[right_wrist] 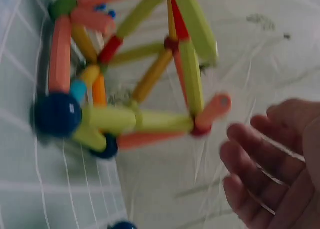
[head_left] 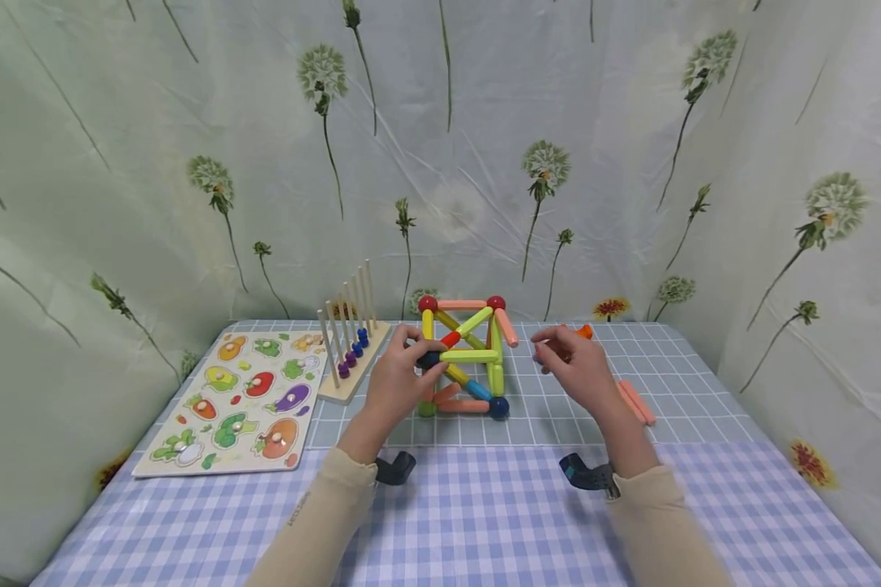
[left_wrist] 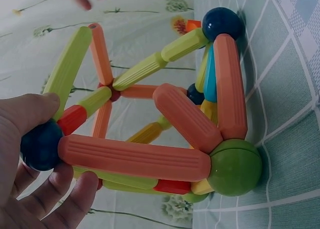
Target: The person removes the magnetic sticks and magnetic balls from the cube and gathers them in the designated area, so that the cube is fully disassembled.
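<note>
A cube-like frame of magnetic rods and balls [head_left: 470,356] stands on the table. Its rods are salmon, yellow-green, yellow, red and light blue. My left hand [head_left: 396,375] pinches a dark blue ball [left_wrist: 41,145] at its near upper corner, thumb on one side and fingers below. From that ball a salmon rod [left_wrist: 135,156] runs to a green ball [left_wrist: 235,167]. My right hand [head_left: 578,367] is just right of the frame, fingers loosely bent with nothing between them. Closest to it, a salmon rod [right_wrist: 214,111] sticks out from a red ball [head_left: 495,302] with its end free.
Two salmon rods [head_left: 636,402] lie to the right, beside my right forearm. Some orange pieces [head_left: 584,331] show behind the right hand. Left of the frame stand a wooden peg rack [head_left: 345,390] with beads and a vegetable puzzle board [head_left: 223,399]. A flowered curtain [head_left: 470,204] hangs behind.
</note>
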A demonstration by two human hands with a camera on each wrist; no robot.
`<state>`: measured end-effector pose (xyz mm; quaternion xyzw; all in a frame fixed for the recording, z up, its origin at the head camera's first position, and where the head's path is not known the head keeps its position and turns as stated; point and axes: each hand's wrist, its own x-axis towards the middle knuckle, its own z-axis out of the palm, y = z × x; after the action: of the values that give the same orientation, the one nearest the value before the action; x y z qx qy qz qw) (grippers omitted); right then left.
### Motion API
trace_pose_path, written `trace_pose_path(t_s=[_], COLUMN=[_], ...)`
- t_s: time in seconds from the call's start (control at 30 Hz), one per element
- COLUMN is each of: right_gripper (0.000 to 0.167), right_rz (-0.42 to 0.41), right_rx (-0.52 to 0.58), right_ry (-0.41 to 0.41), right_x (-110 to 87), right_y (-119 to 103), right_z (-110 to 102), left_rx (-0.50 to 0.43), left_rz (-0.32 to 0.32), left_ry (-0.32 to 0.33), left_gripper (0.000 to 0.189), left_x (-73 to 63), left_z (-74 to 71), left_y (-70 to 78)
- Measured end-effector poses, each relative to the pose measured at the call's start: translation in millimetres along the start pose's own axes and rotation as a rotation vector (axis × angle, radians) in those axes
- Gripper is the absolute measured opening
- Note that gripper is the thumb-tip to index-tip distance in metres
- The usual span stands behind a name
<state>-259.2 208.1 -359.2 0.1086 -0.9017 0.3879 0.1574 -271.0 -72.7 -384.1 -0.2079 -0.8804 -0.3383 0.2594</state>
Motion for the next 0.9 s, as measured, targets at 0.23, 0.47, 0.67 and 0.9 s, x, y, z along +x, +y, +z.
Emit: trace_pose_path(t_s=[0.23, 0.47, 0.67, 0.9], right_gripper=[0.042, 0.048, 0.034, 0.025], right_rz=[-0.098, -0.059, -0.068, -0.154], right_rx=[-0.023, -0.009, -0.004, -0.019], right_ry=[-0.206, -0.313, -0.267, -0.186], right_x=[-3.4, -5.7, -7.3, -9.3], right_y=[-18.2, -25.8, -30.6, -35.3], right_z=[19.6, 32.3, 36.4, 34.6], left_rx=[-0.010, -0.020, -0.012, -0.015], left_rz=[-0.017, 0.005, 0.018, 0.030], left_ry=[-0.010, -0.001, -0.005, 0.006], left_gripper=[0.022, 0.023, 0.022, 0.021], left_x=[-0.6, -0.7, -1.1, -1.3], left_z=[0.0, -0.2, -1.3, -1.6], left_y=[0.2, 0.5, -0.2, -0.2])
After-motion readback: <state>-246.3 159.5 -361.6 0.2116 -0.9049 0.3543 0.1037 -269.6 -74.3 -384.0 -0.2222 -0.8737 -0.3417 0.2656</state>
